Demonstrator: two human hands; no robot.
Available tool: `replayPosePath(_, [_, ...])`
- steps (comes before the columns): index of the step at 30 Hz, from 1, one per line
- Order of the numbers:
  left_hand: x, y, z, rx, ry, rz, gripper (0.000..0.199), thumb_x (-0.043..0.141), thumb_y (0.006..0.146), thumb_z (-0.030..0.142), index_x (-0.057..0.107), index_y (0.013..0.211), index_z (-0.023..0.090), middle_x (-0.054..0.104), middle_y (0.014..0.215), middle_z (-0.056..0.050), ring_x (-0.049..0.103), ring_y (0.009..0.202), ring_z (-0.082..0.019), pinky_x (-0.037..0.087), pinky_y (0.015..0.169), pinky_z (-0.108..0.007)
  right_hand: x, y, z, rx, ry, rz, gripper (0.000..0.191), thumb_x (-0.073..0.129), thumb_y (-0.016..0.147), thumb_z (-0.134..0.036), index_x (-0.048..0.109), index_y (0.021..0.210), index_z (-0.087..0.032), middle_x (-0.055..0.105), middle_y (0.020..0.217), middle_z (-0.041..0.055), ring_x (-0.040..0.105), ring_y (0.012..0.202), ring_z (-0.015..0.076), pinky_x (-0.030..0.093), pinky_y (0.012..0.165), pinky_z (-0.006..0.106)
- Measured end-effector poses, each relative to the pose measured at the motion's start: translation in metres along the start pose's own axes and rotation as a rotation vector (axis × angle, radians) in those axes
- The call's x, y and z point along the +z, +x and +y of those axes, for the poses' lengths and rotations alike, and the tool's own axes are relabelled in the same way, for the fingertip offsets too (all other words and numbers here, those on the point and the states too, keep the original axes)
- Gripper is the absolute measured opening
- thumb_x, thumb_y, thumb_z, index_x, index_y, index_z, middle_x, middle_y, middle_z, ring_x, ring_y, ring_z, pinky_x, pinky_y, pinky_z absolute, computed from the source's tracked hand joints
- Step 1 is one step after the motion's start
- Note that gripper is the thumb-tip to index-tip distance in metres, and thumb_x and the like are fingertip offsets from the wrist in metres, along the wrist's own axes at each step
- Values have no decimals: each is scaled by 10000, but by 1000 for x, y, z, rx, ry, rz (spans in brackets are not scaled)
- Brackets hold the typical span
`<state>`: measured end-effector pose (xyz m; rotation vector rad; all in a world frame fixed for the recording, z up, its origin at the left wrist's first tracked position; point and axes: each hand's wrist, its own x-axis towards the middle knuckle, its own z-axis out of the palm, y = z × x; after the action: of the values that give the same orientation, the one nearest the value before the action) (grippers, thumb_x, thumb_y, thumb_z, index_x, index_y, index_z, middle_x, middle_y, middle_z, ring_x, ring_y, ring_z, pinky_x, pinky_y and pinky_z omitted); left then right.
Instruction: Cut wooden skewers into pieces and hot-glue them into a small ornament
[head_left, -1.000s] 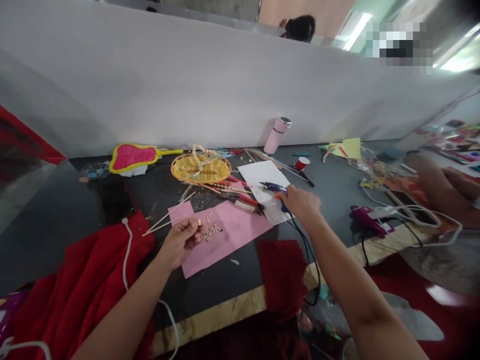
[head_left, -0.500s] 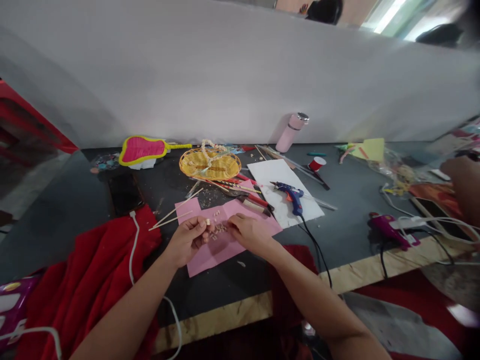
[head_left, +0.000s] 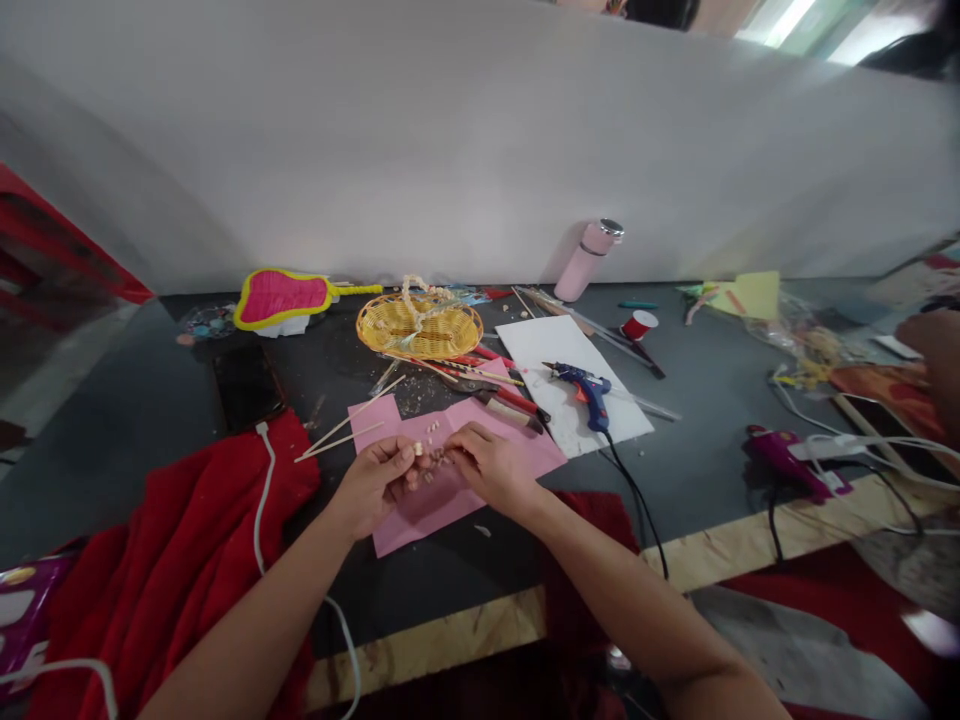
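Observation:
Between the thumb and fingers of my left hand (head_left: 382, 482) is a small cream-coloured piece (head_left: 418, 449). My right hand (head_left: 487, 465) is closed just to its right, fingertips over a scatter of small beige pieces (head_left: 433, 427); what they pinch, if anything, is too small to tell. The pieces lie on folded pink paper (head_left: 420, 525). Two thin sticks (head_left: 352, 437) rest at the paper's left edge. Behind the paper stands a yellow wicker basket (head_left: 416, 340) with a beaded handle. A blue glue gun (head_left: 589, 392) lies on white paper (head_left: 540, 345) to the right.
Red cloth (head_left: 202, 500) and a phone (head_left: 247, 385) lie left. At the back are a pink bottle (head_left: 587, 262), a thread spool (head_left: 637, 325) and a pink-yellow paddle shape (head_left: 281, 298). A purple glue gun (head_left: 791, 460) is right, near another person's hand (head_left: 934, 345).
My right hand has moved slightly left, closer to my left hand. The left hand still holds the small piece. The view has shifted a little.

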<state>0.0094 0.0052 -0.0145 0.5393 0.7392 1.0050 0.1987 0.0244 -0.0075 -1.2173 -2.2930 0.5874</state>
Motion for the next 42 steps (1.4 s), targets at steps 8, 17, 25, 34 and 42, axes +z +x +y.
replayPosePath(8, [3, -1, -5, -5, 46, -48, 168, 696, 708, 252, 625, 699, 100, 614, 649, -38, 508, 495, -65, 378, 466, -162, 7, -4, -15, -195, 360, 216, 96, 501, 857, -195, 590, 884, -216, 602, 799, 44, 572, 765, 149, 486, 691, 279])
replayPosePath(17, [4, -3, -6, -23, 81, -62, 178, 706, 695, 262, 620, 708, 106, 618, 678, -35, 519, 497, -64, 367, 463, -161, 10, -4, -14, -158, 378, 192, 113, 488, 858, -180, 584, 895, -227, 606, 804, 37, 580, 778, 151, 492, 706, 286])
replayPosePath(25, [4, -2, -6, -17, 79, -41, 176, 718, 681, 251, 624, 712, 105, 628, 671, -44, 519, 493, -69, 373, 463, -165, 8, -4, -11, -194, 367, 204, 114, 504, 837, -152, 578, 892, -219, 600, 808, 40, 571, 773, 148, 484, 691, 276])
replayPosePath(34, [5, -2, -5, -15, 91, -54, 181, 714, 684, 259, 623, 684, 103, 630, 666, -38, 520, 492, -64, 370, 466, -162, 11, -5, -9, -225, 318, 164, 141, 481, 818, -116, 564, 885, -209, 585, 814, 36, 566, 758, 133, 478, 679, 252])
replayPosePath(42, [5, -2, -6, -30, 98, -44, 206, 729, 666, 270, 609, 671, 102, 627, 647, -26, 521, 485, -61, 366, 467, -159, 12, -5, -8, -258, 305, 169, 133, 493, 815, -99, 567, 880, -190, 587, 819, 44, 564, 762, 134, 478, 681, 251])
